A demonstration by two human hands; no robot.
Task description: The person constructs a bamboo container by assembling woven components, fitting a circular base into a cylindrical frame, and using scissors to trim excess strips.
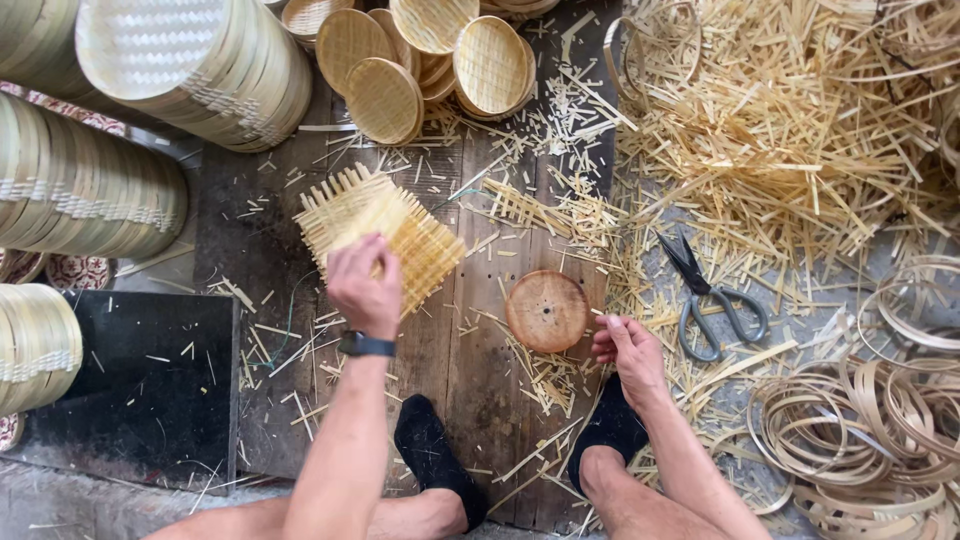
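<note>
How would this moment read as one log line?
left hand: on woven bamboo mat | right hand: beside round wooden disc | scissors: untouched

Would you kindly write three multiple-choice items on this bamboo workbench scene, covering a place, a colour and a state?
1. Where do the scissors lie?
A. right of the round wooden disc
B. on the woven square mat
C. on the black slab

2. What colour is the wrist band?
A. red
B. black
C. white

3. What is the left hand doing?
A. resting empty on the boards
B. holding the scissors
C. gripping the woven square mat

Answers: 1 A, they lie among offcuts past the disc; 2 B, the band is dark; 3 C, its fingers close on the mat's edge.
</note>
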